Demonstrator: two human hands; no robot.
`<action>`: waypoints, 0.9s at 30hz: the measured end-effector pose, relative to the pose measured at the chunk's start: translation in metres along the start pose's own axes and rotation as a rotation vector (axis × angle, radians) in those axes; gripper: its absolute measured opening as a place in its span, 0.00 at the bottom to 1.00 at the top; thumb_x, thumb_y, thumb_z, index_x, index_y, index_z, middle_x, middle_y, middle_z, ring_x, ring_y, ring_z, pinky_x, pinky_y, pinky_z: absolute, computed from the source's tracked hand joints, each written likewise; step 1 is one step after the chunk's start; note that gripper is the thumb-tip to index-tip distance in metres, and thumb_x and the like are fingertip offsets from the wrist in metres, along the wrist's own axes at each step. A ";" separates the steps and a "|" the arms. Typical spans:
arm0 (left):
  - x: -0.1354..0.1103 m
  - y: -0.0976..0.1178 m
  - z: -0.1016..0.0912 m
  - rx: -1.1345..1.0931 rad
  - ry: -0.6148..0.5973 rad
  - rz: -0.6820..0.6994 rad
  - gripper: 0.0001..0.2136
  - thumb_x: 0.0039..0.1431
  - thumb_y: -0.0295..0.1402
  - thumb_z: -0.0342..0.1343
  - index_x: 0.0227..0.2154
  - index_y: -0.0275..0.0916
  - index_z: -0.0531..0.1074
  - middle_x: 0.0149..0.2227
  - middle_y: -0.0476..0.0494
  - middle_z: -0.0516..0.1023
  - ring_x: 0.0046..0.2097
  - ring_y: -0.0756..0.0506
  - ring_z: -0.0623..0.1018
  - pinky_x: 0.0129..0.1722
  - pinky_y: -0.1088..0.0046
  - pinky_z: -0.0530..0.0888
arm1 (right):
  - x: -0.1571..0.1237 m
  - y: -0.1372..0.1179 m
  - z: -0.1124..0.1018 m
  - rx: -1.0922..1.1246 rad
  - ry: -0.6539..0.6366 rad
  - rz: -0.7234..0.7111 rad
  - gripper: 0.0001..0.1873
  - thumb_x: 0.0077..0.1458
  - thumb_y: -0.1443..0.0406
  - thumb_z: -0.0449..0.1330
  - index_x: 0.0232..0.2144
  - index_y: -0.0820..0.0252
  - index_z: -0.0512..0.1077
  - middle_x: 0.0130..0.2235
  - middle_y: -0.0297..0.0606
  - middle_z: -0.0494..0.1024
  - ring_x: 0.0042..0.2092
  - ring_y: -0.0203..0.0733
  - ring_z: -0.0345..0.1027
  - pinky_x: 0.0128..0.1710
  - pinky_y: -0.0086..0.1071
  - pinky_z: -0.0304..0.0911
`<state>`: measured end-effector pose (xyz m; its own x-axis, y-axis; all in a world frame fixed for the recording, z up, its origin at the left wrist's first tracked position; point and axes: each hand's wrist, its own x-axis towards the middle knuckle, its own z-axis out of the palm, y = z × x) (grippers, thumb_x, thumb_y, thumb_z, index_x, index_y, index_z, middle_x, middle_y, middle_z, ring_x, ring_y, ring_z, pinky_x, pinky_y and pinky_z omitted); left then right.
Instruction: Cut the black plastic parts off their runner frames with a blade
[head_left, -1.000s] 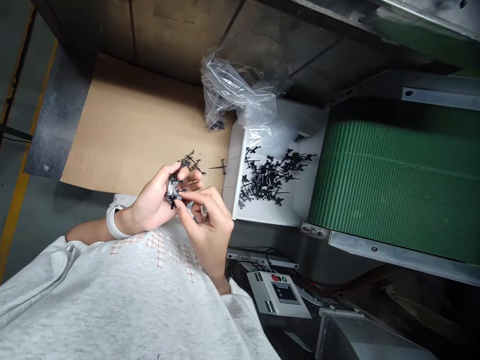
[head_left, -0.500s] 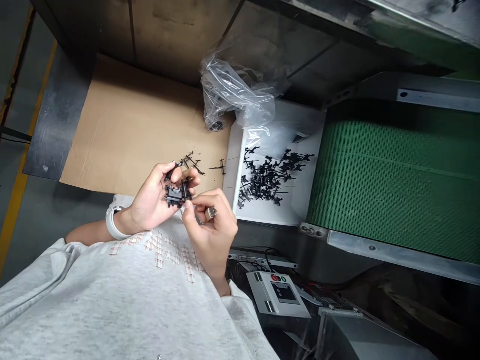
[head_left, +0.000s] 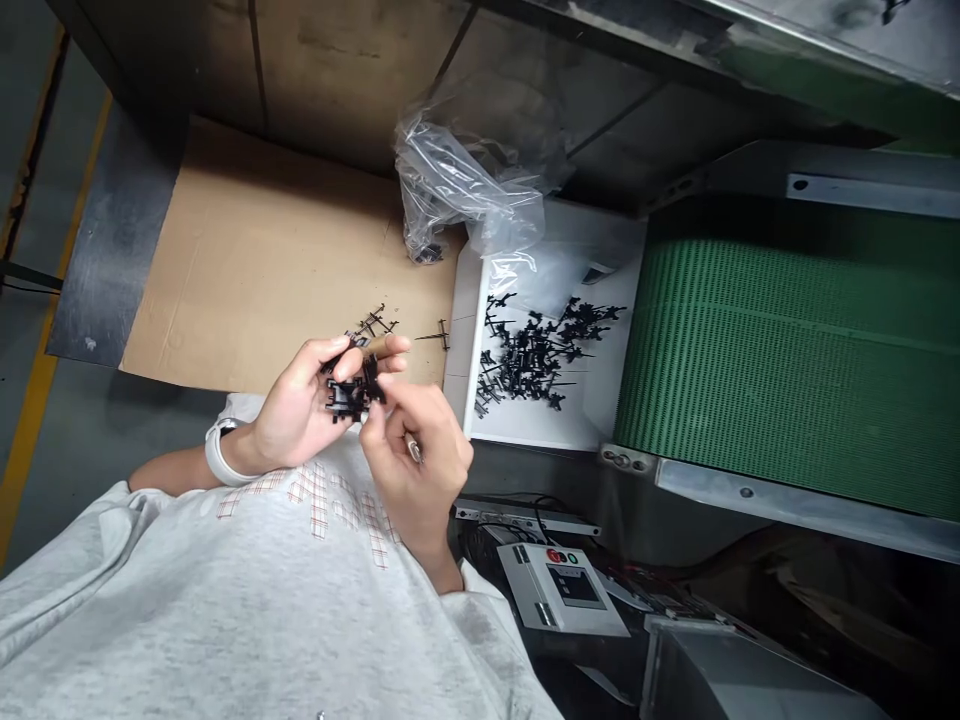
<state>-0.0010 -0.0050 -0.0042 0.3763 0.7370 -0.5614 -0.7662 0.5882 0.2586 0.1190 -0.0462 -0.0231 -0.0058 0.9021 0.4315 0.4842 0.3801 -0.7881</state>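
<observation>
Black molded plastic part [head_left: 351, 397], small and squarish with thin prongs, sits at the centre of the view, a little left of middle. Its body runs roughly level, from 9 o'clock to 3 o'clock, with a short upright post at its 3 o'clock end pointing toward 12 o'clock. A thin spike leaves its top toward 2 o'clock, partly hidden under the fingers.

Left hand [head_left: 300, 405], palm up and fingers curled, cradles the part against its fingers, so that the part lies at the hand's 3 o'clock side. Right hand [head_left: 420, 470] comes in from 5 o'clock, its thumb and forefinger closed on the part's 3 o'clock end. A small silver metal piece [head_left: 414, 451] shows among its fingers; what it is cannot be told.

A white wristband [head_left: 221, 455] circles the left wrist. At 12 o'clock, just beyond the left fingers, loose black parts [head_left: 373, 324] lie on a cardboard sheet [head_left: 247, 270]. At 3 o'clock a white tray [head_left: 525, 430] holds a tangled pile of similar parts [head_left: 532, 355], with a green conveyor belt [head_left: 780, 370] beyond. A clear plastic bag [head_left: 465, 180] lies at 1 o'clock, a control box [head_left: 559, 590] at 4 o'clock.
</observation>
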 end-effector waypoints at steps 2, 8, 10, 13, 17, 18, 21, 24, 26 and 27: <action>0.000 0.000 0.000 -0.002 0.000 0.014 0.21 0.64 0.30 0.46 0.14 0.38 0.59 0.38 0.42 0.81 0.41 0.46 0.80 0.44 0.71 0.77 | 0.001 0.000 -0.001 -0.006 -0.007 -0.027 0.15 0.58 0.76 0.59 0.44 0.54 0.72 0.34 0.32 0.76 0.29 0.31 0.65 0.26 0.27 0.65; 0.000 -0.002 -0.003 0.080 -0.127 -0.045 0.19 0.62 0.31 0.48 0.15 0.37 0.63 0.37 0.41 0.80 0.38 0.47 0.78 0.40 0.72 0.76 | 0.004 -0.001 -0.003 0.009 0.039 -0.068 0.14 0.56 0.77 0.61 0.43 0.57 0.74 0.33 0.34 0.78 0.29 0.31 0.65 0.26 0.26 0.66; 0.000 -0.002 -0.004 0.123 -0.135 -0.050 0.18 0.61 0.32 0.51 0.15 0.37 0.64 0.37 0.42 0.79 0.35 0.48 0.76 0.36 0.74 0.75 | 0.004 -0.002 -0.003 0.023 0.046 -0.068 0.14 0.55 0.77 0.62 0.43 0.59 0.74 0.32 0.34 0.77 0.28 0.30 0.64 0.26 0.26 0.66; 0.000 -0.003 -0.005 0.155 -0.161 -0.045 0.16 0.59 0.33 0.53 0.16 0.37 0.66 0.35 0.43 0.77 0.31 0.50 0.73 0.31 0.77 0.72 | 0.005 -0.003 -0.003 0.042 0.061 -0.054 0.15 0.55 0.77 0.62 0.43 0.59 0.75 0.31 0.32 0.76 0.28 0.30 0.63 0.26 0.26 0.65; 0.000 -0.003 -0.007 0.174 -0.187 -0.058 0.16 0.58 0.36 0.56 0.17 0.37 0.67 0.31 0.46 0.74 0.28 0.51 0.69 0.30 0.76 0.70 | 0.005 -0.002 -0.003 0.087 0.065 -0.051 0.16 0.55 0.77 0.62 0.43 0.57 0.75 0.30 0.31 0.75 0.29 0.32 0.64 0.25 0.27 0.65; 0.000 -0.003 -0.007 0.178 -0.182 -0.059 0.16 0.58 0.36 0.56 0.16 0.37 0.67 0.29 0.47 0.73 0.28 0.51 0.68 0.30 0.77 0.70 | 0.005 -0.002 -0.003 0.099 0.063 -0.051 0.16 0.55 0.77 0.62 0.44 0.58 0.75 0.30 0.32 0.75 0.29 0.32 0.64 0.26 0.27 0.65; 0.000 -0.003 -0.007 0.192 -0.158 -0.084 0.17 0.57 0.39 0.57 0.17 0.37 0.67 0.23 0.49 0.67 0.25 0.51 0.66 0.27 0.78 0.68 | 0.006 -0.001 -0.003 0.111 0.061 -0.050 0.15 0.55 0.77 0.63 0.43 0.58 0.75 0.30 0.32 0.75 0.29 0.32 0.64 0.27 0.27 0.66; 0.001 -0.003 -0.007 0.160 -0.146 -0.102 0.17 0.58 0.38 0.57 0.17 0.37 0.66 0.24 0.49 0.67 0.25 0.51 0.67 0.25 0.78 0.67 | 0.004 0.000 -0.003 0.125 0.042 -0.025 0.16 0.55 0.77 0.63 0.44 0.58 0.75 0.31 0.32 0.75 0.30 0.32 0.64 0.26 0.26 0.65; 0.001 -0.002 -0.005 0.117 -0.146 -0.104 0.16 0.60 0.36 0.55 0.18 0.36 0.66 0.27 0.48 0.68 0.26 0.51 0.68 0.27 0.76 0.70 | 0.001 0.001 -0.002 0.162 -0.005 0.023 0.19 0.55 0.75 0.63 0.48 0.56 0.73 0.33 0.32 0.75 0.30 0.32 0.64 0.24 0.26 0.64; 0.002 -0.002 -0.004 0.097 -0.141 -0.103 0.16 0.62 0.35 0.53 0.19 0.36 0.66 0.28 0.47 0.68 0.27 0.51 0.68 0.27 0.76 0.71 | 0.000 0.002 -0.002 0.184 -0.030 0.051 0.21 0.55 0.75 0.63 0.50 0.55 0.71 0.34 0.32 0.74 0.29 0.31 0.63 0.23 0.25 0.62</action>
<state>-0.0011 -0.0062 -0.0091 0.5247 0.7068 -0.4745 -0.6686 0.6872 0.2842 0.1216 -0.0462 -0.0241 -0.0129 0.9258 0.3777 0.3161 0.3622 -0.8769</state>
